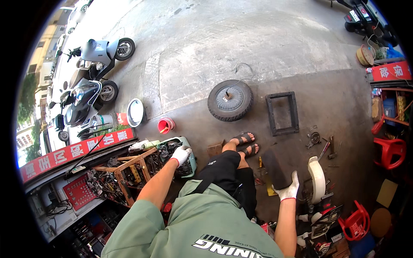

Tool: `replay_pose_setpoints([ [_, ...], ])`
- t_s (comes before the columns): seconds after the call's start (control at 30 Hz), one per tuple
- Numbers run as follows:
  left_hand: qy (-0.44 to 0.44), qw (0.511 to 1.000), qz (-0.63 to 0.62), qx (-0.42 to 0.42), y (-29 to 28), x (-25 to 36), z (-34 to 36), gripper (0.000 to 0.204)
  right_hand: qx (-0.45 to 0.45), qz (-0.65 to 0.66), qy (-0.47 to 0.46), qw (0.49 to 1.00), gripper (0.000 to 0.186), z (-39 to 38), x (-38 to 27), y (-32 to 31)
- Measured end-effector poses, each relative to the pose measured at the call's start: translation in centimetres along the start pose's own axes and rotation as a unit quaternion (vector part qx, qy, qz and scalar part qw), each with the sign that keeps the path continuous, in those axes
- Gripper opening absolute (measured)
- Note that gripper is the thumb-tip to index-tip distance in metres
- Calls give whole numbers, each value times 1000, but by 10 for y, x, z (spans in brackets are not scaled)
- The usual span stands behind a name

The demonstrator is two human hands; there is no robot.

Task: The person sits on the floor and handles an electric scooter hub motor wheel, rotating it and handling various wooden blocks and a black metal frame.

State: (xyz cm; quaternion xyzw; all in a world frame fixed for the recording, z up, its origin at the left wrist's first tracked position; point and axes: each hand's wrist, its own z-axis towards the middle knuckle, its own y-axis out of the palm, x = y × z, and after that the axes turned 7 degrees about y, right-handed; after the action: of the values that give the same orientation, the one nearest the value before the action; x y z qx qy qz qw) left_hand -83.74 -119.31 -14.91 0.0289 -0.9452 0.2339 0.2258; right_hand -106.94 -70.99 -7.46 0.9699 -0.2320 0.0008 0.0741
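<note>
My right hand point(290, 189), in a white glove, grips the near end of a dark, flat, box-like block point(278, 165), its thumb along the side. My left hand point(182, 155), also gloved, is over a pale green basin point(187, 145) full of dark metal parts. Its fingers look curled in, and whatever they hold is hidden. Ahead of my feet a wheel with a black tyre point(230, 100) lies flat, a cable running from its hub. To its right is a black rectangular frame point(282, 113). A curved cream-white fender-like piece point(317, 180) stands right of my right hand.
Loose hand tools point(330, 148) lie on the floor at the right, near red plastic stools point(389, 152). A wooden rack of tools point(131, 174) flanks my left side. Beyond it are a red bucket point(166, 125), a white basin point(136, 112) and parked scooters point(92, 92).
</note>
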Motion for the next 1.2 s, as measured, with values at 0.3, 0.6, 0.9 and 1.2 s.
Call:
replay_pose_setpoints([
  [0.3, -8, 998, 65, 1, -20, -26, -35, 27, 17, -98, -82, 992, 53, 124, 9, 14],
  [0.6, 112, 980, 143, -80, 9, 21, 130, 41, 108, -249, -156, 950, 122, 266, 45, 42],
  [0.9, 164, 954, 218, -126, 40, -22, 368, 42, 142, -402, -174, 888, 112, 509, 76, 79],
  [1.2, 178, 958, 222, -44, 46, -64, 538, 58, -3, -387, -165, 907, 82, 599, 32, 20],
])
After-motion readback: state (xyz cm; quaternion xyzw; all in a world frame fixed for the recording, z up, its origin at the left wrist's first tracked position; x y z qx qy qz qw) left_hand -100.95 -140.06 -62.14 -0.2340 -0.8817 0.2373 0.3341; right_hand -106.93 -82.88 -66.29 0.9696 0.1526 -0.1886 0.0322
